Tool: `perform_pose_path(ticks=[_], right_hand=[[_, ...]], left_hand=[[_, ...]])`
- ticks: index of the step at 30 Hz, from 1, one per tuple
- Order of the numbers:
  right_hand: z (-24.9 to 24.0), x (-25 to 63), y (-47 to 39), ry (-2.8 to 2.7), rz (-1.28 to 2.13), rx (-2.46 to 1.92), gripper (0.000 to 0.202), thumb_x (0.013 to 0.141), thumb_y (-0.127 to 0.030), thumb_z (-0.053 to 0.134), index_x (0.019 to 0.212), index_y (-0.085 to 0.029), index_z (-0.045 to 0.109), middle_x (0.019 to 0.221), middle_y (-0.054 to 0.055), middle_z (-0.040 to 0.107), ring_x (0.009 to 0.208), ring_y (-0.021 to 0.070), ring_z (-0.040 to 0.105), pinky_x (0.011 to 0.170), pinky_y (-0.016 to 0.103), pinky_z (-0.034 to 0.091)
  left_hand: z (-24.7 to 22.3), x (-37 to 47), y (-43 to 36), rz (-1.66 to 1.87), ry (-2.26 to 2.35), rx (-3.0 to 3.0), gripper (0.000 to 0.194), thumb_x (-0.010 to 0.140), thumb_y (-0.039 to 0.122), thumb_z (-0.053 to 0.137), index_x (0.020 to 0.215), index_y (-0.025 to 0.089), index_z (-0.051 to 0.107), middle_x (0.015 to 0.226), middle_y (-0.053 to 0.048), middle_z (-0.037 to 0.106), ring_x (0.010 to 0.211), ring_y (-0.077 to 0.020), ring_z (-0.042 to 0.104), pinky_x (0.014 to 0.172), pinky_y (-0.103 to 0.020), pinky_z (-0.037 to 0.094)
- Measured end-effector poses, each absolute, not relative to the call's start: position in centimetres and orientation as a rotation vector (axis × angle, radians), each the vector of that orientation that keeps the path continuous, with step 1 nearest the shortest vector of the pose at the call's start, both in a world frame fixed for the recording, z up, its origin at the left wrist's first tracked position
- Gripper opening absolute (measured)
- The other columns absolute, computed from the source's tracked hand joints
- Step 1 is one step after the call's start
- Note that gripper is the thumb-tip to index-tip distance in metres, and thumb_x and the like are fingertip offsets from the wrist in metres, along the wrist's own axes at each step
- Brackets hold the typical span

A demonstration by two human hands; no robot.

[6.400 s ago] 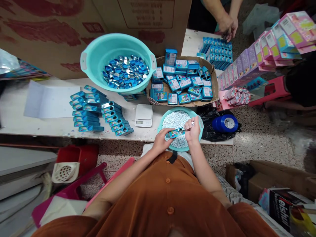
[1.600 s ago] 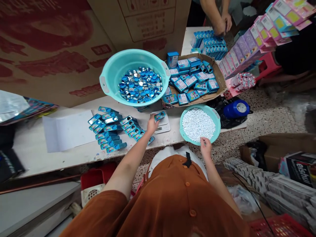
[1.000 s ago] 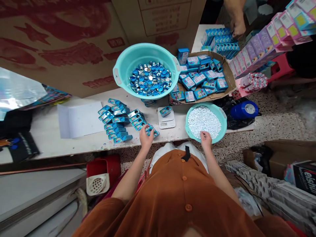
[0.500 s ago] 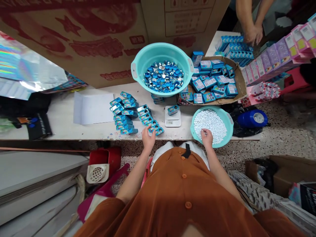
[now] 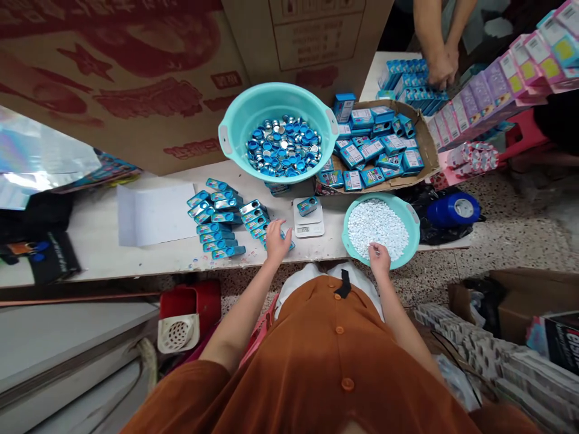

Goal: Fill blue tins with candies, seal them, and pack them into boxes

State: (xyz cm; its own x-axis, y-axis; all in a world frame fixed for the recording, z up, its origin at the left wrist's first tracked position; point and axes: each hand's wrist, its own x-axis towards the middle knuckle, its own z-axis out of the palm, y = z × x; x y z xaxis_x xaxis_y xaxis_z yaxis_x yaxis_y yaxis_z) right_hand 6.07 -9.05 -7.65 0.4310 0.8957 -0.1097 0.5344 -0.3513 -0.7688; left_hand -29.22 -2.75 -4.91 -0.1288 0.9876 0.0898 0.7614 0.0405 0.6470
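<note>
My left hand (image 5: 277, 242), fingers apart, reaches over the near end of a slanted row of small blue tins (image 5: 254, 211) with dark round openings on top. It hides some of them. My right hand (image 5: 380, 259) has its fingertips pinched together at the near side of a turquoise basin (image 5: 413, 212) of small white pellets (image 5: 380, 224). What the pinch holds is too small to make out. Between the hands, a white digital scale (image 5: 309, 229) carries one blue tin (image 5: 307, 205). Left of the row stand several more blue tins (image 5: 221, 232).
A larger turquoise basin (image 5: 332, 120) holds blue and silver caps (image 5: 284, 144). Beside it, a cut-down carton (image 5: 429, 163) is filled with blue tins. White paper (image 5: 158, 217) lies at left; a big cardboard box (image 5: 149, 138) stands behind. Another person's hands (image 5: 443, 65) work at upper right.
My left hand has lifted and shifted along the tin row towards the scale, its fingers spreading. My right hand stays pinched over the pellets. The whole view has swung slightly.
</note>
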Motion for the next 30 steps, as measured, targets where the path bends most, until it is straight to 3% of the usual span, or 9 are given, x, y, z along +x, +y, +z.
perform_pose_path(ticks=[7,9,12,15,20,24,30], right_hand=[[-7.7,7.2,-11.9,-1.181,0.698,-2.066,0.038,0.079,-0.047,0.050,0.091,-0.015,0.066,0.096,0.013,0.065,0.089,0.0238,0.059,0.084,0.041,0.047],[-8.1,7.6,-12.7,-1.182,0.701,-2.081,0.040,0.079,-0.050,0.051,0.092,-0.015,0.066,0.097,0.013,0.066,0.091,0.0252,0.060,0.086,0.042,0.047],[-8.5,8.3,-13.7,-1.180,0.705,-2.093,0.042,0.078,-0.053,0.052,0.092,-0.016,0.067,0.098,0.014,0.068,0.092,0.0268,0.060,0.086,0.042,0.047],[-8.6,8.7,-13.7,-1.184,0.710,-2.088,0.042,0.078,-0.053,0.052,0.093,-0.017,0.067,0.099,0.014,0.067,0.093,0.0271,0.060,0.085,0.041,0.047],[-8.9,8.8,-11.5,-1.214,0.734,-2.054,0.042,0.079,-0.051,0.051,0.096,-0.016,0.066,0.101,0.014,0.066,0.090,0.0258,0.059,0.083,0.040,0.046],[-9.0,8.5,-8.5,-1.280,0.793,-1.987,0.043,0.078,-0.051,0.051,0.099,-0.016,0.065,0.102,0.014,0.066,0.090,0.0248,0.059,0.084,0.039,0.046],[-8.7,7.9,-5.7,-1.429,0.902,-1.881,0.039,0.079,-0.048,0.050,0.097,-0.016,0.065,0.100,0.013,0.066,0.091,0.0243,0.059,0.084,0.039,0.046]], left_hand=[[-5.6,-23.6,5.2,0.639,1.830,1.948,0.079,0.077,0.039,0.067,0.141,0.013,0.029,0.142,-0.020,0.038,0.133,-0.0337,0.033,0.108,-0.046,0.029],[-6.1,-22.6,6.6,0.514,1.847,1.967,0.073,0.077,0.033,0.067,0.138,0.013,0.033,0.138,-0.021,0.042,0.130,-0.0347,0.036,0.105,-0.047,0.030],[-6.3,-22.2,7.2,0.343,1.848,1.947,0.047,0.080,0.018,0.059,0.125,0.013,0.047,0.120,-0.020,0.056,0.117,-0.0322,0.048,0.098,-0.047,0.034],[-5.4,-22.6,5.0,0.352,1.833,1.936,0.035,0.079,0.012,0.056,0.114,0.015,0.054,0.111,-0.015,0.060,0.109,-0.0286,0.052,0.094,-0.043,0.037],[-3.2,-24.2,-4.4,0.460,1.718,1.963,0.038,0.081,0.024,0.056,0.119,0.020,0.051,0.111,-0.010,0.060,0.109,-0.0266,0.052,0.095,-0.041,0.037],[-3.5,-25.6,-11.8,0.395,1.814,1.926,0.039,0.082,0.020,0.054,0.120,0.020,0.051,0.112,-0.011,0.061,0.109,-0.0266,0.052,0.098,-0.043,0.036],[-6.3,-26.8,-14.6,0.259,2.013,1.842,0.041,0.083,0.016,0.049,0.123,0.019,0.050,0.119,-0.012,0.059,0.115,-0.0270,0.051,0.100,-0.044,0.038]])
